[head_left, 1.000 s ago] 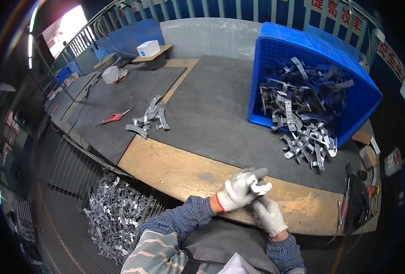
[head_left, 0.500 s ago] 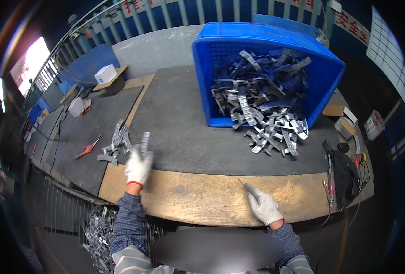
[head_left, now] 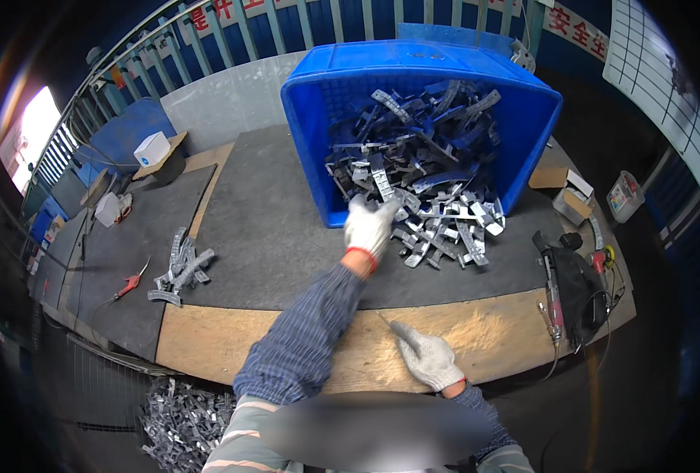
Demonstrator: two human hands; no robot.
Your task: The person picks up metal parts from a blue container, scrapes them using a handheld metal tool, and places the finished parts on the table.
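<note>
My left hand (head_left: 368, 230), in a white glove with a red cuff, reaches to the lower front edge of a tipped blue crate (head_left: 422, 60). Its fingers are spread against curved silvery metal parts (head_left: 381, 177) that spill out of the crate. My right hand (head_left: 430, 361), gloved the same way, rests over the wooden strip at the front. It is closed around a thin pointed tool (head_left: 384, 319), whose tip points up and left; the fingers hide most of it. A small heap of similar metal parts (head_left: 182, 266) lies left on the dark mat.
A red-handled air blow gun (head_left: 132, 282) lies far left. At the right are a black bag (head_left: 582, 296), a pink-handled tool (head_left: 556, 315) and a cardboard box (head_left: 574, 203). Below the bench's left side, many metal parts (head_left: 184, 418) fill a wire container.
My left hand has let go of a metal part at the left heap and crossed right to the crate. My right hand still holds the thin tool. The view has shifted slightly.
</note>
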